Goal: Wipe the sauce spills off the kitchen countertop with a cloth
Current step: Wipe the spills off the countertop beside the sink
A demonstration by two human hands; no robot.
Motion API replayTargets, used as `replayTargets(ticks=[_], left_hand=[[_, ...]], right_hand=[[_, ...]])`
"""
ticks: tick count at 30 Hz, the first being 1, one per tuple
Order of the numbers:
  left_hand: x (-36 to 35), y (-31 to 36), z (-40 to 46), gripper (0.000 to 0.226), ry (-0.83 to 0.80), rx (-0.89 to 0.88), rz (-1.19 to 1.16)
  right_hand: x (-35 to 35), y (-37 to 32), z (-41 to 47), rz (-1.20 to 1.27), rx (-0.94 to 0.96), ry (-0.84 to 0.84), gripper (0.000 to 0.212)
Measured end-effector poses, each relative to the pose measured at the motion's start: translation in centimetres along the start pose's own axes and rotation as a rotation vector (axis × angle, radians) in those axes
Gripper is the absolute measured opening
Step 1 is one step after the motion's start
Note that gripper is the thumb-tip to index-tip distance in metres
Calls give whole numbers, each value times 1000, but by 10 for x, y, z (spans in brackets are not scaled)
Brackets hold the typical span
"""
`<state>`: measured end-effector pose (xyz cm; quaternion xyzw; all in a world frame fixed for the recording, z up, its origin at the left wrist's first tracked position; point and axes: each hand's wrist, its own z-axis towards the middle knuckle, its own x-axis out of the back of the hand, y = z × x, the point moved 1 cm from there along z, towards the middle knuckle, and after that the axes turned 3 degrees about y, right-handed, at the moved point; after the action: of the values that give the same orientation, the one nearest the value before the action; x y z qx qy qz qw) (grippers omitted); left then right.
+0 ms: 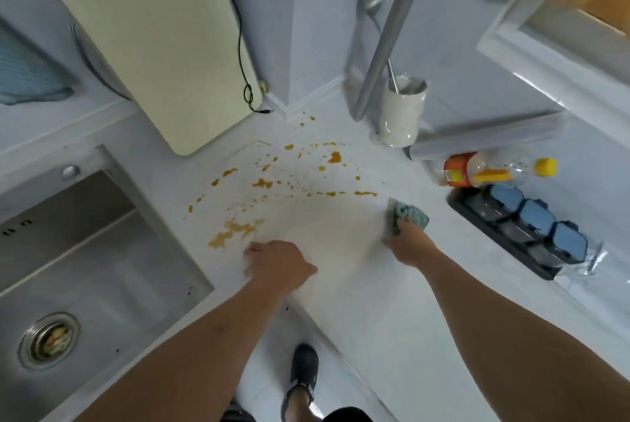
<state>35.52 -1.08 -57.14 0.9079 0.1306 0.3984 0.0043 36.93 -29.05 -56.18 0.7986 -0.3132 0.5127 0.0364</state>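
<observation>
Two hands reached over a white countertop (358, 285). Right hand (410, 244) gripped a blue-green cloth (407, 215) pressed on the counter, near orange sauce spills (262, 183). Left hand (278, 263) rested, fingers loosely spread, beside a sauce smear.

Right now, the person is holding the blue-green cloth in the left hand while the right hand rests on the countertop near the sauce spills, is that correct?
Not quite: the hands are swapped. The head view shows the right hand gripping the blue-green cloth, while the left hand rests on the countertop near the sauce spills.
</observation>
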Motion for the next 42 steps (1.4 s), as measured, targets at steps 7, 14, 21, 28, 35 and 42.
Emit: replayTargets(ticks=[7, 14, 21, 28, 35, 42], left_hand=[[-14, 17, 12, 66, 115, 92, 95], [-17, 16, 24, 67, 129, 146, -10], [-13, 17, 21, 63, 136, 109, -35], [-5, 23, 9, 57, 136, 106, -39], [-10, 21, 11, 62, 144, 87, -24], [-8, 17, 8, 67, 183, 32, 46]], right_hand=[[11, -4, 67, -114, 100, 53, 68], [-2, -65, 82, -25, 304, 119, 60], [-17, -57, 9, -201, 551, 55, 53], [66, -26, 44, 386, 172, 175, 42], [23, -48, 59, 154, 166, 55, 50], [-21, -74, 3, -44, 513, 5, 47]])
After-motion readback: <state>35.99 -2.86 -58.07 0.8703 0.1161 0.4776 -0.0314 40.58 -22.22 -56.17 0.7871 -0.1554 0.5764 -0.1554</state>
